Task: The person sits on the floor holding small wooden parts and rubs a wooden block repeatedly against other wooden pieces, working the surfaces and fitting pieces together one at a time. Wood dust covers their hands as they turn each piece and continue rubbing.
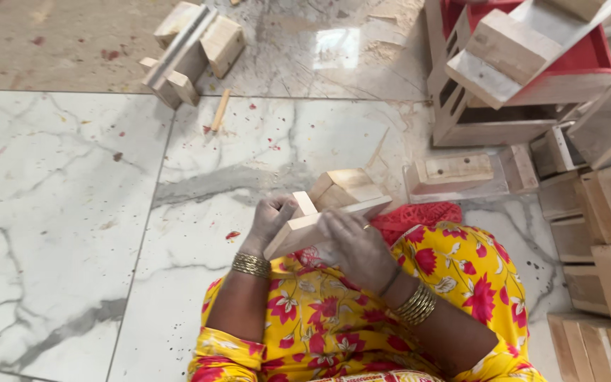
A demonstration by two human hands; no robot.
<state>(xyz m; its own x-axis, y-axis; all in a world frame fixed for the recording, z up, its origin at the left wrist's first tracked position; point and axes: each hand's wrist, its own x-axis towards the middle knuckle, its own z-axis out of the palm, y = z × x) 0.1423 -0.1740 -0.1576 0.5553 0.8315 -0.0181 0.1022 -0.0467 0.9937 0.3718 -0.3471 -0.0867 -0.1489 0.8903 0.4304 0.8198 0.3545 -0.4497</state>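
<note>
looking down from the head view, the left hand [269, 221] and right hand [356, 246] each keep a closed grip on a small wooden frame [328, 209] above the lap in yellow flowered cloth [334, 318]. another wooden piece [191, 48] lies on the marble floor [58, 212] near its far edge; wooden boxes [595, 233] stack at the right edge.

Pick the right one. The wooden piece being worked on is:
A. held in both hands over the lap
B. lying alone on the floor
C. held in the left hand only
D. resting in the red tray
A: the left hand and the right hand both grip the wooden piece above the lap, clear of the floor.
</note>
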